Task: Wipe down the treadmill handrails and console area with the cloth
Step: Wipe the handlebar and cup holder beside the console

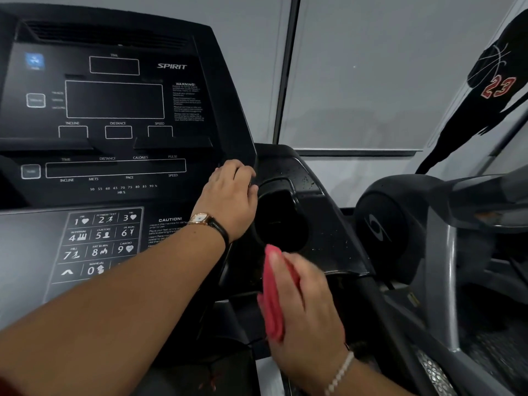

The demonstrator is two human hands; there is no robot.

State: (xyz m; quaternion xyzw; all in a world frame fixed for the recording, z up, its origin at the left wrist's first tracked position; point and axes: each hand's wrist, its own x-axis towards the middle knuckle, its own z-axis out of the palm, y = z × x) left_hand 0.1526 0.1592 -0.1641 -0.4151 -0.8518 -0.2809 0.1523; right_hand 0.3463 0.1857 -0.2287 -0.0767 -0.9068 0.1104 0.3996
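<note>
Up at the right edge of the treadmill console [114, 110], the left hand [228, 195] holds on, its fingers [243, 172] curled round the rim of the black panel. A gold-faced watch [201, 218] on a dark strap sits at that wrist. Just beyond and below those curled fingers lies the dark round cup holder [280, 218] in the console's side tray, whose glossy surface is speckled with small droplets or dust.

Nearer the camera, the right hand [303, 304] lies flat over the red cloth [271, 295], fingers fairly straight and pressing it against the black surface below the cup holder. The cloth shows past the fingertips and along the hand's inner side; both are smeared by motion blur, and the thumb cannot be seen. A beaded white bracelet [340, 372] circles this wrist.

Left of the left hand's fingers the numbered keypad [100, 241] and unlit display windows spread across the console. Well to the right of the right hand's fingers stands a neighbouring grey machine [400, 224], with a black wall decal [497, 87] marked 23 above it.
</note>
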